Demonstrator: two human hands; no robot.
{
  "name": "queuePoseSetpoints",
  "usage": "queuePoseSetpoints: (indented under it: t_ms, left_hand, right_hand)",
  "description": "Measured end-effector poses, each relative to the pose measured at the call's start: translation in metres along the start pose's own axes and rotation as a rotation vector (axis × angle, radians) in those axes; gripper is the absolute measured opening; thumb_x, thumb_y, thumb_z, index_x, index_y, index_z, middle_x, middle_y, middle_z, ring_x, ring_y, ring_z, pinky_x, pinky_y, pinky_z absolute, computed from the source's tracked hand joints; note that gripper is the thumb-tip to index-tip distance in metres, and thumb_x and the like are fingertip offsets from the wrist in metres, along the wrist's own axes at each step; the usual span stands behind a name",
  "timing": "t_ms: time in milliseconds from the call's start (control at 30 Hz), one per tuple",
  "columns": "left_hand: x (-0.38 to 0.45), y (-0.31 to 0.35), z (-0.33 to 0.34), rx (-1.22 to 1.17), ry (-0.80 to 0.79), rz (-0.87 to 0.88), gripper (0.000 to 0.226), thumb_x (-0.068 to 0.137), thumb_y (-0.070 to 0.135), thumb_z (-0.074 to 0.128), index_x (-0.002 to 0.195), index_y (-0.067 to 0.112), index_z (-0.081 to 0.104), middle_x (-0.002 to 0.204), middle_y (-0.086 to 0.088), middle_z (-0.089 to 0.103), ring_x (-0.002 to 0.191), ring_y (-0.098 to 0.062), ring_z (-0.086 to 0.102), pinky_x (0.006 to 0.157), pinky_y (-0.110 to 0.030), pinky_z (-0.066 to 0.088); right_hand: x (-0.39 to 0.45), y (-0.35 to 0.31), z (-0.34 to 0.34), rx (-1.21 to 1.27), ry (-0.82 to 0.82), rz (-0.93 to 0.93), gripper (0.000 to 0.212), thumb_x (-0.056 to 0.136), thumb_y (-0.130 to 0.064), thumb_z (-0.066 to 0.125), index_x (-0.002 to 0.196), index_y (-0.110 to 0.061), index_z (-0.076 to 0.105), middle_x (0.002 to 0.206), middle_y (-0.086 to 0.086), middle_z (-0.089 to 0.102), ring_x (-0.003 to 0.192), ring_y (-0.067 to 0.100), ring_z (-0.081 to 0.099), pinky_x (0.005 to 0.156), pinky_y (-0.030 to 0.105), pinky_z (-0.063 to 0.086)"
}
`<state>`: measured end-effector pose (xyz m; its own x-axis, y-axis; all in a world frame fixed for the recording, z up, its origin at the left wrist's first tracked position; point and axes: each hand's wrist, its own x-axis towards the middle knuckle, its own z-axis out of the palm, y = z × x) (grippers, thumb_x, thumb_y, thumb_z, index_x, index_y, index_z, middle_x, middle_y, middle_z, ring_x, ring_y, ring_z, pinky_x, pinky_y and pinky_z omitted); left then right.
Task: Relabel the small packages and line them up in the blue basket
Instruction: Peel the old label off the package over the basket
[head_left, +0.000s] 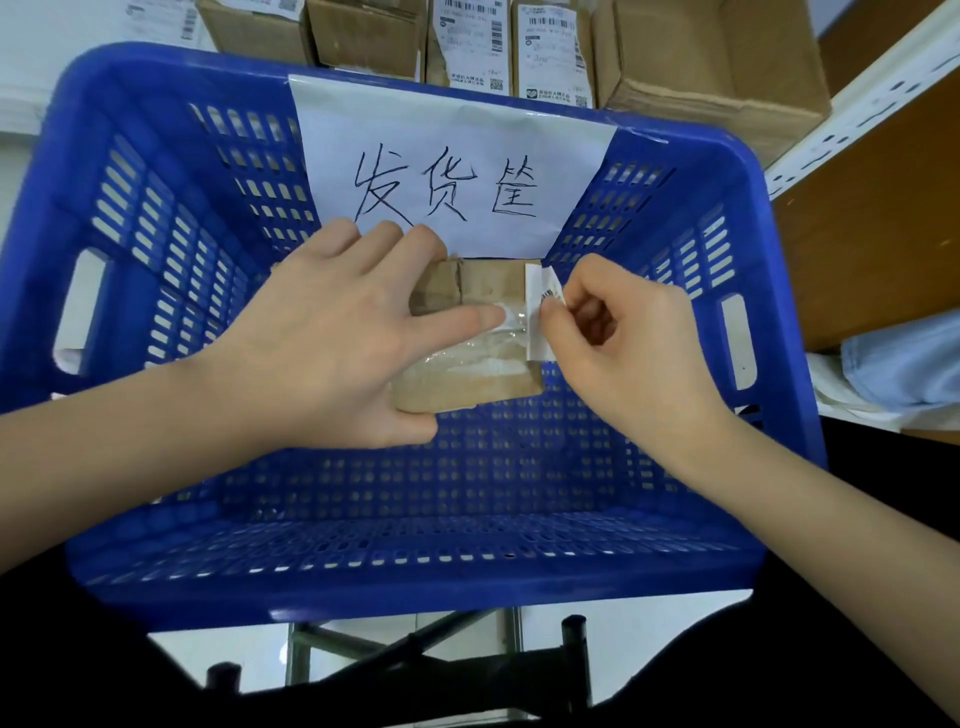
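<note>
A small brown cardboard package (483, 382) with clear tape across it is held over the inside of the blue basket (156, 218). My left hand (332, 343) grips the package from its left side, thumb under the near edge and forefinger pressed on the taped top. My right hand (618, 343) pinches a white barcode label (540, 306) at the package's right edge; the label stands partly lifted off the cardboard. No other package shows inside the basket.
A white paper sign (452, 166) with handwritten characters hangs on the basket's far wall. Several labelled cardboard boxes (467, 41) stand in a row behind the basket. A shelf upright (852, 104) and wooden panel are at the right, light cloth (898, 369) below.
</note>
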<state>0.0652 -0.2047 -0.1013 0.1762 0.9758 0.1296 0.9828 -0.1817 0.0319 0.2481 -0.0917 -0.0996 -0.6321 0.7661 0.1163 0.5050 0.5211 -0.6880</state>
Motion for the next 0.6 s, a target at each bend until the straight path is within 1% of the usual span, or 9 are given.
queuePoseSetpoints:
  t_ms: [100,200,267,300,367,400,433,500,600]
  left_hand:
    - [0.0,-0.001,0.0,-0.003,-0.002,-0.02,0.068,0.063,0.057,0.048,0.124,0.027,0.054,0.102,-0.023,0.053,0.082,-0.036,0.055,0.07,-0.042,0.042]
    - [0.0,-0.002,-0.001,0.006,-0.012,-0.046,0.07,0.062,0.058,0.048,0.123,0.026,0.057,0.103,-0.022,0.053,0.083,-0.036,0.055,0.071,-0.042,0.042]
    - [0.0,-0.003,-0.002,0.01,-0.014,-0.051,0.07,0.062,0.058,0.048,0.123,0.025,0.058,0.103,-0.022,0.053,0.083,-0.035,0.054,0.071,-0.042,0.042]
    - [0.0,-0.003,-0.003,0.011,-0.012,-0.053,0.07,0.062,0.058,0.048,0.123,0.025,0.058,0.102,-0.023,0.053,0.083,-0.035,0.054,0.071,-0.042,0.041]
    - [0.0,-0.003,-0.003,0.007,0.002,-0.059,0.069,0.063,0.057,0.048,0.123,0.025,0.057,0.101,-0.023,0.053,0.082,-0.035,0.053,0.07,-0.042,0.041]
    - [0.0,-0.003,-0.003,0.005,0.011,-0.059,0.068,0.063,0.057,0.048,0.123,0.025,0.056,0.101,-0.022,0.053,0.082,-0.035,0.053,0.071,-0.042,0.04]
    - [0.0,-0.003,-0.003,0.008,0.017,-0.055,0.068,0.063,0.057,0.05,0.123,0.026,0.056,0.101,-0.022,0.053,0.082,-0.035,0.053,0.071,-0.042,0.04]
    - [-0.001,-0.002,-0.001,0.024,0.017,-0.035,0.068,0.062,0.056,0.052,0.124,0.027,0.054,0.102,-0.022,0.053,0.082,-0.034,0.053,0.071,-0.042,0.039]
    - [-0.002,0.002,0.0,0.039,0.002,-0.008,0.066,0.064,0.056,0.048,0.124,0.028,0.049,0.102,-0.022,0.053,0.081,-0.034,0.052,0.07,-0.04,0.034]
  right_hand:
    - [-0.002,0.0,0.0,-0.13,-0.019,-0.091,0.025,0.092,-0.023,0.047,0.073,-0.006,0.045,0.058,0.0,0.044,0.055,0.019,0.041,0.053,0.035,0.035]
    - [-0.005,-0.003,-0.002,-0.134,-0.121,-0.079,0.028,0.099,-0.026,0.036,0.079,-0.008,0.043,0.061,0.001,0.041,0.057,0.018,0.037,0.054,0.033,0.029]
    - [-0.004,-0.006,-0.005,0.034,-0.178,0.038,0.027,0.101,-0.023,0.04,0.082,-0.006,0.05,0.066,0.005,0.05,0.061,0.019,0.043,0.057,0.029,0.035]
    - [-0.002,-0.007,-0.007,0.142,-0.188,0.112,0.024,0.1,-0.021,0.044,0.083,-0.009,0.055,0.071,0.004,0.057,0.068,0.02,0.05,0.063,0.028,0.04]
    - [0.003,-0.009,-0.011,0.297,-0.196,0.229,0.018,0.097,-0.022,0.051,0.084,-0.017,0.062,0.08,-0.002,0.066,0.08,0.017,0.06,0.074,0.026,0.047]
    - [0.005,-0.009,-0.011,0.333,-0.205,0.253,0.015,0.095,-0.024,0.054,0.085,-0.019,0.064,0.082,-0.004,0.067,0.082,0.015,0.061,0.077,0.025,0.048]
    - [0.005,-0.009,-0.011,0.342,-0.214,0.255,0.013,0.093,-0.025,0.057,0.085,-0.02,0.064,0.082,-0.006,0.067,0.08,0.011,0.061,0.077,0.023,0.048]
    - [0.004,-0.008,-0.009,0.308,-0.218,0.241,0.01,0.09,-0.025,0.062,0.085,-0.017,0.064,0.078,-0.008,0.065,0.073,0.0,0.057,0.07,0.013,0.047]
    - [0.002,-0.006,-0.005,0.292,-0.207,0.301,0.018,0.084,-0.027,0.07,0.083,-0.01,0.063,0.075,-0.002,0.062,0.062,-0.001,0.052,0.06,0.01,0.044]
